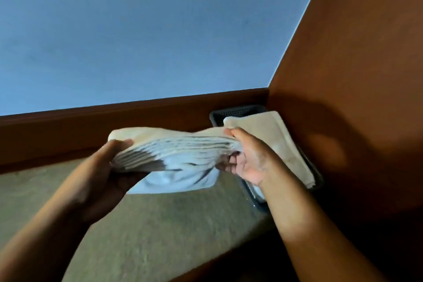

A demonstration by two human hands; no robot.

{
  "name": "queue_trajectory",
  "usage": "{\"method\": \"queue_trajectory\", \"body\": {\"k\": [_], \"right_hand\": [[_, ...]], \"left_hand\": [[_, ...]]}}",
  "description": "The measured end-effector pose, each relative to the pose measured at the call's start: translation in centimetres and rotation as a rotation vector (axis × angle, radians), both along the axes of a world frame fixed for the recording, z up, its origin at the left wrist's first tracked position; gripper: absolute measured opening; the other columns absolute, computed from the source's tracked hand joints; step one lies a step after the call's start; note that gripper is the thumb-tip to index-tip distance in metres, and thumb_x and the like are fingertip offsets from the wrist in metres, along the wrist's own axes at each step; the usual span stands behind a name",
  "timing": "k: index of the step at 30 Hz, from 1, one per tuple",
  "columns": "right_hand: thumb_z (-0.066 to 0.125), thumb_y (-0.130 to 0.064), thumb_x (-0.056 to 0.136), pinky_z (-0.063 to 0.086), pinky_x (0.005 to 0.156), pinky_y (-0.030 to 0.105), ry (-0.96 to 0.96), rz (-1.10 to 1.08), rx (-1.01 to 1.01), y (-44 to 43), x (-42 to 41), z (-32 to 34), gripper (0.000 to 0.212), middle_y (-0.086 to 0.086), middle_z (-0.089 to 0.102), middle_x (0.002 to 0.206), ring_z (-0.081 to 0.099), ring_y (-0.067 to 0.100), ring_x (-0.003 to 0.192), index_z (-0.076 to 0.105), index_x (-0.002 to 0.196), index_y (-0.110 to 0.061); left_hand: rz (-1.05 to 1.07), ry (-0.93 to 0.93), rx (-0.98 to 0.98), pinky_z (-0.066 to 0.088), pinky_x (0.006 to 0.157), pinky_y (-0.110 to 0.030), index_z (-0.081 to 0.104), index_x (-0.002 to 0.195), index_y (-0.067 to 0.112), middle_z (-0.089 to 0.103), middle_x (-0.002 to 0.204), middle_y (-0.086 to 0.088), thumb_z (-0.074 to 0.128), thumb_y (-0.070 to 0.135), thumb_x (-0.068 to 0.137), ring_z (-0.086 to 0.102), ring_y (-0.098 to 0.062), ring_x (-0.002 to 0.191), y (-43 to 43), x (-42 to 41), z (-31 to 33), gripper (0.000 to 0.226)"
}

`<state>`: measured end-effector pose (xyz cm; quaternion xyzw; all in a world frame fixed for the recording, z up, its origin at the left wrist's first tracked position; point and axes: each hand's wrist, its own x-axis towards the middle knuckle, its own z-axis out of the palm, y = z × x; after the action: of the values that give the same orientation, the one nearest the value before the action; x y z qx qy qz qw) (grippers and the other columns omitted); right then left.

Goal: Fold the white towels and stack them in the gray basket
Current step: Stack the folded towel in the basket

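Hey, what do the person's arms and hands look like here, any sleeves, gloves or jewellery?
The left hand and the right hand wear no gloves. The left forearm and the right forearm are uncovered as far as the frame reaches, with no sleeve or cuff in view. No watch, bracelet or ring shows, though the picture is slightly blurred.

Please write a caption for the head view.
Left hand and right hand hold a folded towel beside the gray basket containing another towel.

I see a home room: blue wall [137, 30], brown wooden boards [354, 64], soft beige cover [171, 224], gray basket [238, 110] of towels [277, 142].
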<state>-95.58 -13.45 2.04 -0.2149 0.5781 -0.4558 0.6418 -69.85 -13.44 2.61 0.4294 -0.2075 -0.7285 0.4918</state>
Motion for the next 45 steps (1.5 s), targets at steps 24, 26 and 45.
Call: {"method": "queue_trajectory", "body": {"k": [24, 26, 45], "right_hand": [[0.065, -0.005, 0.088, 0.055, 0.089, 0.052, 0.432, -0.866, 0.076, -0.6, -29.6, -20.2, 0.021, 0.021, 0.067, 0.117, 0.066, 0.034, 0.102, 0.064, 0.107, -0.015], [0.062, 0.002, 0.086, 0.053, 0.091, 0.048, 0.556, -0.900, 0.106, -0.6, -30.5, -20.3, 0.033, 0.028, 0.062, 0.121, 0.064, 0.038, 0.105, 0.058, 0.119, 0.000], [0.061, -0.024, 0.081, 0.047, 0.094, 0.029, 1.275, 0.068, -0.523, 2.2, -11.7, -15.5, 0.035, -0.002, 0.054, 0.115, 0.055, 0.015, 0.106, 0.064, 0.116, -0.017]], "left_hand": [[-0.572, -0.447, 0.177, 0.055, 0.054, -0.034, 0.057, 0.107, 0.004, 0.068, 0.074, -0.019, 0.057, 0.004, 0.097, 0.070, -0.034, 0.062, -1.4, -32.3, -16.2, 0.009], [-0.714, -0.512, 0.178, 0.054, 0.049, -0.032, 0.052, 0.110, 0.010, 0.069, 0.079, -0.017, 0.058, 0.015, 0.100, 0.072, -0.034, 0.062, -0.9, -32.3, -15.7, 0.013], [-0.538, -0.881, -0.148, 0.058, 0.058, -0.030, 0.059, 0.105, 0.009, 0.074, 0.089, -0.011, 0.064, 0.020, 0.099, 0.075, -0.031, 0.070, -1.7, -14.1, -15.6, 0.013]]}}
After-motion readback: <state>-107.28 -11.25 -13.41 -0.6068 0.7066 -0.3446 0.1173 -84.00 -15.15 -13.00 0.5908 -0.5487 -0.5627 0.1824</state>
